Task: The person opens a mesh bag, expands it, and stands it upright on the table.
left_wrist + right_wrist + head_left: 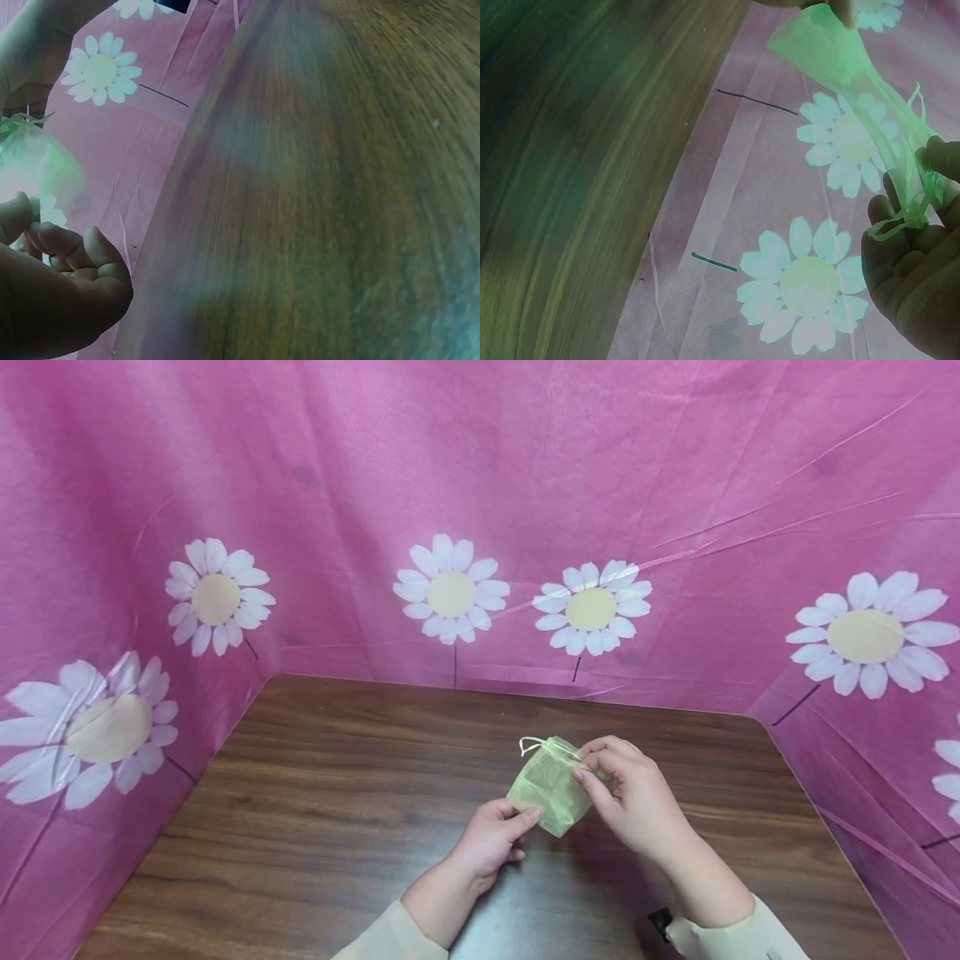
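Note:
A small sheer green drawstring pouch (551,789) is held up between both hands over the table. My left hand (486,845) pinches its lower left corner between thumb and fingers. Near the pouch's neck, my right hand (636,792) pinches the right side. A pale drawstring loop (529,744) sticks out at the upper left. The right wrist view has the gathered neck and cord ends between thumb and fingers of the right hand (922,277), with the pouch (821,49) stretching away to the other hand. In the left wrist view, the pouch (41,161) appears beyond the left hand (71,289).
The brown wood-grain table (337,793) spreads beneath both hands. A pink cloth (337,468) printed with white daisies hangs around its back and sides. A small black object (660,922) shows beside the right sleeve (738,935).

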`<state>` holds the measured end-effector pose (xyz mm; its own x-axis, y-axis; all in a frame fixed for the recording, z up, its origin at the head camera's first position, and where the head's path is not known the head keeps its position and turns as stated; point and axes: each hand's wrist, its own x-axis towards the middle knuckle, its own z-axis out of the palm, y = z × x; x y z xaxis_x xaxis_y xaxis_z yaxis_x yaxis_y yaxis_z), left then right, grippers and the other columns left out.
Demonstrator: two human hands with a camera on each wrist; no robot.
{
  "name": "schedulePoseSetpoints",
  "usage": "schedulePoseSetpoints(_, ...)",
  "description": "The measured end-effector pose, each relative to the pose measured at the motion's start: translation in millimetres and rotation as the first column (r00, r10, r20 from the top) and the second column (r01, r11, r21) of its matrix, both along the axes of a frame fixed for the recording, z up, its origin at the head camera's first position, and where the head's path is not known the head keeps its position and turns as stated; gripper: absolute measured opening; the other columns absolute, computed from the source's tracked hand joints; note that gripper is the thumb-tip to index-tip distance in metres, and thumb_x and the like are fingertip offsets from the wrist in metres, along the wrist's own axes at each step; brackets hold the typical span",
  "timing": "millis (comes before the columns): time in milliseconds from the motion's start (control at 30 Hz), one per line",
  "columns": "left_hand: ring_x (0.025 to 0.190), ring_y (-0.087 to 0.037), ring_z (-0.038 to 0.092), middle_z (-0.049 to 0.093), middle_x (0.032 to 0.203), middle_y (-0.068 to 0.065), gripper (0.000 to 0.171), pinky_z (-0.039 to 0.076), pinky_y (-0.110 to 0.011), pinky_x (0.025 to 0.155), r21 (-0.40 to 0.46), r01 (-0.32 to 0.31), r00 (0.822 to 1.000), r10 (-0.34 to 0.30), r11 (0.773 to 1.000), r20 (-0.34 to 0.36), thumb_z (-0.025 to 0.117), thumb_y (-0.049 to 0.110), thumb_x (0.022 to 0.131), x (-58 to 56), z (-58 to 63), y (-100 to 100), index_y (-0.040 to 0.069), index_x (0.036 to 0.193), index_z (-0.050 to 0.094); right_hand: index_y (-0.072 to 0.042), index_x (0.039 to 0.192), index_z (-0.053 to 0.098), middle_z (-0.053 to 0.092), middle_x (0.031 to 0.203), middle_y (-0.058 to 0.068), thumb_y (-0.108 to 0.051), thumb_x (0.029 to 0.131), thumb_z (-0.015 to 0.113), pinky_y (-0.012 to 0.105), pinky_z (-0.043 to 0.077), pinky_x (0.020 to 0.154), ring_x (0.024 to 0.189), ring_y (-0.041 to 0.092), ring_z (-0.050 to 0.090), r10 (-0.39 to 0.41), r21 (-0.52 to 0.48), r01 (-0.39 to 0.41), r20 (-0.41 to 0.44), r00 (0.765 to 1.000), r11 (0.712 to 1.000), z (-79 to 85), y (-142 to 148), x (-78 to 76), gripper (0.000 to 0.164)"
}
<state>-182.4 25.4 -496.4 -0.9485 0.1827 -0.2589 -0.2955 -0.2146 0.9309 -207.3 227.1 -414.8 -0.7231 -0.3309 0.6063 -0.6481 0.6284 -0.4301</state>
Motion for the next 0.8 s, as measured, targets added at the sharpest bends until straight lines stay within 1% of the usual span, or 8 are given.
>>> schedulePoseSetpoints(67, 0.061, -0.007, 0.045, 0.049, 0.067, 0.006, 0.013, 0.044, -0.017, 0.051, -0.014, -0.006, 1.000, 0.006, 1.000, -0.003, 0.074, 0.012, 0.098, 0.5, -0.1, -1.0, 0.002, 0.091, 0.071, -0.013, 0.084, 0.072, 0.072, 0.100, -0.001, 0.003, 0.086, 0.082, 0.021, 0.048, 0.067, 0.084, 0.011, 0.060, -0.006, 0.001, 0.006, 0.001, 1.000, 1.000, 0.3, -0.1, -0.1, 0.018)
schedulePoseSetpoints(100, 0.060, -0.007, 0.045, 0.049, 0.067, 0.006, 0.013, 0.044, -0.017, 0.051, -0.022, -0.009, 1.000, 0.009, 1.000, -0.008, 0.074, 0.012, 0.098, 0.3, -0.9, -1.1, 0.003, 0.090, 0.071, -0.013, 0.084, 0.072, 0.072, 0.100, -0.001, 0.003, 0.086, 0.082, 0.020, 0.048, 0.067, 0.084, 0.011, 0.060, -0.009, -0.001, 0.009, 0.002, 1.000, 1.000, 0.5, -0.1, -0.1, 0.018)
schedulePoseSetpoints(233, 0.059, -0.007, 0.043, 0.050, 0.071, 0.007, 0.016, 0.044, -0.018, 0.051, -0.043, -0.016, 1.000, 0.015, 0.999, -0.028, 0.075, 0.013, 0.097, 0.3, -2.7, -2.3, -0.001, 0.091, 0.071, -0.013, 0.084, 0.073, 0.072, 0.100, -0.002, 0.003, 0.086, 0.082, 0.019, 0.047, 0.069, 0.086, 0.011, 0.060, -0.013, -0.003, 0.013, 0.004, 1.000, 1.000, 1.0, 0.4, -0.8, 0.019)
schedulePoseSetpoints(400, 0.061, -0.006, 0.046, 0.058, 0.078, 0.008, 0.016, 0.043, -0.019, 0.051, -0.073, 0.004, 0.999, -0.007, 0.997, -0.044, 0.077, 0.010, 0.094, 0.9, -2.8, -5.0, -0.004, 0.095, 0.071, -0.013, 0.083, 0.073, 0.072, 0.100, -0.003, 0.003, 0.086, 0.082, 0.018, 0.045, 0.069, 0.085, 0.011, 0.059, -0.011, -0.004, 0.011, 0.003, 1.000, 1.000, 1.4, 0.9, -1.3, 0.019)
schedulePoseSetpoints(467, 0.061, -0.006, 0.046, 0.058, 0.079, 0.007, 0.017, 0.042, -0.019, 0.052, -0.080, 0.014, 0.999, -0.018, 0.997, -0.044, 0.078, 0.007, 0.092, 1.0, -2.0, -6.4, -0.006, 0.102, 0.071, -0.014, 0.084, 0.073, 0.072, 0.100, -0.002, 0.003, 0.086, 0.082, 0.021, 0.047, 0.068, 0.086, 0.012, 0.059, -0.008, 0.007, 0.008, -0.002, 1.000, 1.000, 1.1, 1.2, -1.1, 0.020)
schedulePoseSetpoints(533, 0.060, -0.006, 0.046, 0.057, 0.079, 0.006, 0.024, 0.041, -0.019, 0.052, -0.081, 0.011, 0.999, -0.014, 0.997, -0.041, 0.078, 0.004, 0.090, 0.6, -1.6, -7.5, -0.008, 0.109, 0.070, -0.015, 0.084, 0.073, 0.072, 0.101, -0.001, 0.003, 0.085, 0.083, 0.026, 0.050, 0.069, 0.087, 0.013, 0.060, -0.008, 0.031, 0.009, -0.012, 1.000, 0.999, 0.1, 1.7, -0.9, 0.021)
schedulePoseSetpoints(700, 0.061, -0.006, 0.045, 0.052, 0.084, 0.004, 0.036, 0.041, -0.019, 0.051, -0.093, -0.035, 0.999, 0.032, 0.995, -0.033, 0.076, 0.002, 0.089, -1.0, 0.1, -8.6, -0.008, 0.121, 0.062, -0.016, 0.084, 0.072, 0.072, 0.102, 0.001, -0.001, 0.084, 0.085, 0.040, 0.055, 0.074, 0.093, 0.018, 0.063, -0.004, 0.129, 0.011, -0.054, 0.999, 0.992, -6.8, 3.7, -1.4, 0.019)
schedulePoseSetpoints(800, 0.064, -0.007, 0.046, 0.052, 0.087, 0.002, 0.044, 0.041, -0.019, 0.051, -0.096, -0.053, 0.998, 0.050, 0.994, -0.028, 0.075, 0.002, 0.090, -1.9, 0.6, -8.3, -0.009, 0.129, 0.057, -0.014, 0.084, 0.072, 0.071, 0.102, 0.002, -0.006, 0.085, 0.085, 0.043, 0.055, 0.074, 0.093, 0.019, 0.063, 0.006, 0.200, 0.010, -0.083, 0.997, 0.980, -14.2, 4.4, -2.9, 0.015)
